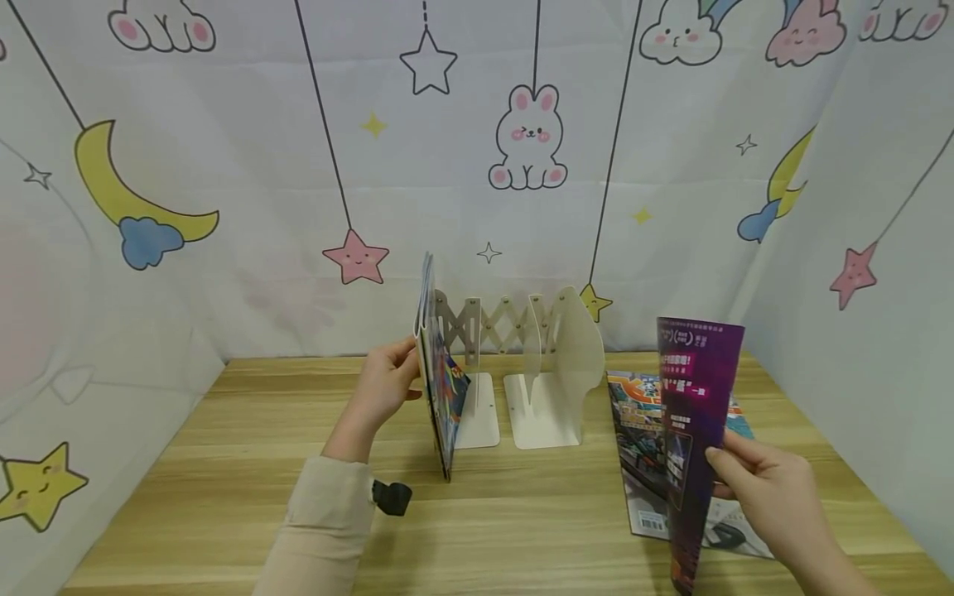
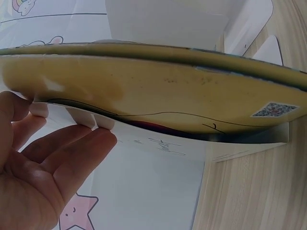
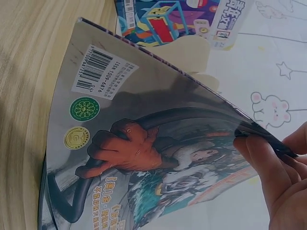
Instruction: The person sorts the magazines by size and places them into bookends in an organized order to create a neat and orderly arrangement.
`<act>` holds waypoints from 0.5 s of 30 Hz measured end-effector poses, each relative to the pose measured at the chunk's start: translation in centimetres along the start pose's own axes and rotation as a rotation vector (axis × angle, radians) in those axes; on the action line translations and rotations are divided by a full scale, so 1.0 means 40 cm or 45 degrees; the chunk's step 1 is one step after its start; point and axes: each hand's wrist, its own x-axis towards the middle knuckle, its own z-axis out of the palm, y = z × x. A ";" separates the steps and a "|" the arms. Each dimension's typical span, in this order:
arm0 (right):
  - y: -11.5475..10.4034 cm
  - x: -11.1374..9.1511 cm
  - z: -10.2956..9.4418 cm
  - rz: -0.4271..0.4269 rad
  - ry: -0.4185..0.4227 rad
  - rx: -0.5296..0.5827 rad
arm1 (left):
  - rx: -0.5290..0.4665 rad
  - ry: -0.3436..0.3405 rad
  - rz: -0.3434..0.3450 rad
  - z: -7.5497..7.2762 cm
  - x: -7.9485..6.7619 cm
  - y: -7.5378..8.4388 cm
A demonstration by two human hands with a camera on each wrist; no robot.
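Observation:
My left hand (image 1: 382, 385) grips the pale side panel (image 2: 158, 148) of a folding bookend, fingers on its outer face. Two thin magazines (image 1: 445, 389) stand upright just inside that panel; the left wrist view shows their yellowish cover (image 2: 168, 91) with a small code printed on it. My right hand (image 1: 775, 488) pinches another magazine (image 1: 696, 414) along one edge, thumb on one side. It is upright and slightly curved, its purple face turned left. The right wrist view shows its grey cover (image 3: 124, 110) with a barcode. Below it a magazine (image 1: 641, 472) lies flat on the table.
The bookend's crossed metal links (image 1: 507, 323) run rightward to its far panel (image 1: 581, 356), with flat white base plates (image 1: 547, 426) on the wooden table (image 1: 224, 480). A black strap (image 1: 392, 497) sits at the left wrist. Printed cloth (image 1: 261, 182) hangs behind.

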 end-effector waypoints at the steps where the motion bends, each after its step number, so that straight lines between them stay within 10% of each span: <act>1: -0.001 -0.001 -0.001 -0.003 0.004 -0.001 | 0.001 -0.001 0.002 0.000 0.000 0.000; 15: -0.015 -0.016 -0.007 -0.057 0.067 -0.007 | -0.002 -0.009 0.005 -0.002 0.000 -0.003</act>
